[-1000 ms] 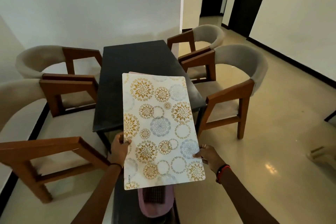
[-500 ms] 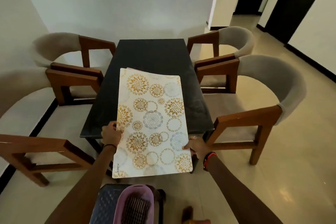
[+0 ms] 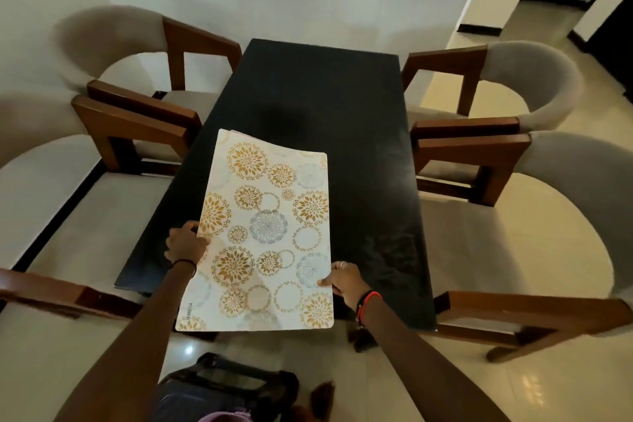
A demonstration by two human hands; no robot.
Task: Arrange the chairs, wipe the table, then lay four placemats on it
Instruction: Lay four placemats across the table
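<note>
The only legible writing is the word "KUBER", printed small and sideways along the near-left edge of the placemat (image 3: 267,233), a white sheet patterned with gold and grey-blue floral circles. A pinkish edge of another sheet peeks out under its far-left corner.

Both hands are clamped on this placemat. The left hand (image 3: 185,245) grips the left long edge about midway, fingers curled under. The right hand (image 3: 344,279) pinches the right long edge nearer the near corner, thumb on top, with a ring (image 3: 342,264) on one finger. A thin black band (image 3: 186,264) sits at the left wrist and a red and black band (image 3: 368,300) at the right.

The placemat lies lengthwise over the near left part of the dark desk (image 3: 325,96), its near end sticking out past the desk's near edge; whether its far end touches the top I cannot tell. Two chairs (image 3: 113,44) stand along the left side and two along the right
</note>
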